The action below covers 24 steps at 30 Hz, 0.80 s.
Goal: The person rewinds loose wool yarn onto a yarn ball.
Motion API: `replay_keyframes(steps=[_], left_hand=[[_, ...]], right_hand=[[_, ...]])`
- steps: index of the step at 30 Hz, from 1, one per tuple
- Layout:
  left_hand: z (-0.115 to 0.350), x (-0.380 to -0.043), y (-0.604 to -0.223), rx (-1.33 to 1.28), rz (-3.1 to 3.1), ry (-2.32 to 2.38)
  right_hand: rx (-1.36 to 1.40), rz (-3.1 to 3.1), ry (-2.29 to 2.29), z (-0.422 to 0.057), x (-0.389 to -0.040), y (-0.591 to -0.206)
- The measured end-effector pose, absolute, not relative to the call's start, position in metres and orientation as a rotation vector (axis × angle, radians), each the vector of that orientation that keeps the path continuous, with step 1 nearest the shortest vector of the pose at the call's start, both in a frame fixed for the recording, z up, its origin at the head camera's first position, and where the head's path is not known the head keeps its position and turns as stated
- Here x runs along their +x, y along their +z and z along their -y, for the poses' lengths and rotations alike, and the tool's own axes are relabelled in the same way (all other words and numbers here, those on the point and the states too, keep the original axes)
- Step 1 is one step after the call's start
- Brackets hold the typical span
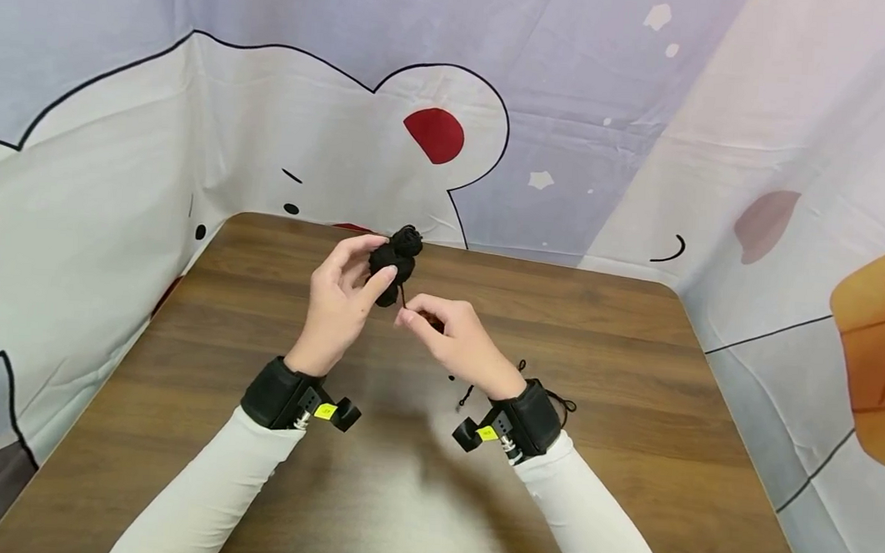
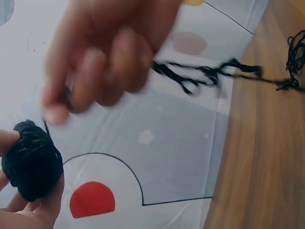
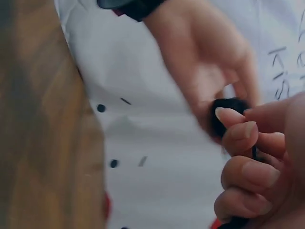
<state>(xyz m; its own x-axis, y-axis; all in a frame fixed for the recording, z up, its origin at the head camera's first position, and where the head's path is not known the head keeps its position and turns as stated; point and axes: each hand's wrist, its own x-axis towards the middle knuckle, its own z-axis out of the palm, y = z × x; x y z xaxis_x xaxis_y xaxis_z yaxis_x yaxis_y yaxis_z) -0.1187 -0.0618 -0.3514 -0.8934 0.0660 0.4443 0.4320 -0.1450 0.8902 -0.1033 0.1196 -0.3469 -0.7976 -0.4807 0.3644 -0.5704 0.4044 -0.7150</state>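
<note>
In the head view my left hand [image 1: 342,305] grips a lumpy bundle of black yarn [image 1: 392,263] between thumb and fingers, above the far part of the table. A thin strand [image 1: 402,294] runs from the bundle down to my right hand [image 1: 460,338], whose thumb and forefinger pinch it. The left wrist view shows the wound yarn [image 2: 32,161] close up, with the right hand blurred above it. In the right wrist view, the other right fingers [image 3: 250,176] curl toward the palm, with more black yarn showing at them.
Loose, tangled yarn [image 2: 209,74] trails from the right hand toward a looped heap [image 2: 296,57] over the wooden table [image 1: 612,486]. Beside the right wrist, a loop of yarn [image 1: 567,404] shows. A printed cloth [image 1: 571,108] hangs around the table's back and sides.
</note>
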Motion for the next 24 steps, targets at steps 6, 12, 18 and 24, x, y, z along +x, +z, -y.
replay_keyframes(steps=[6,12,18,24], left_hand=[[0.062,-0.119,-0.355,-0.718,1.960,-2.067],[0.057,-0.113,-0.351,-0.946,1.997,-2.134],[0.053,-0.107,-0.351,-1.004,1.960,-2.245],[0.051,-0.106,-0.354,-0.889,1.801,-2.401]], right_hand=[[1.045,2.452,1.239,-0.128,-0.109,-0.303],[1.049,2.441,1.352,-0.142,-0.132,-0.279],[0.939,2.476,1.890,-0.153,-0.156,-0.311],[0.789,2.385,2.262,-0.150,-0.151,-0.351]])
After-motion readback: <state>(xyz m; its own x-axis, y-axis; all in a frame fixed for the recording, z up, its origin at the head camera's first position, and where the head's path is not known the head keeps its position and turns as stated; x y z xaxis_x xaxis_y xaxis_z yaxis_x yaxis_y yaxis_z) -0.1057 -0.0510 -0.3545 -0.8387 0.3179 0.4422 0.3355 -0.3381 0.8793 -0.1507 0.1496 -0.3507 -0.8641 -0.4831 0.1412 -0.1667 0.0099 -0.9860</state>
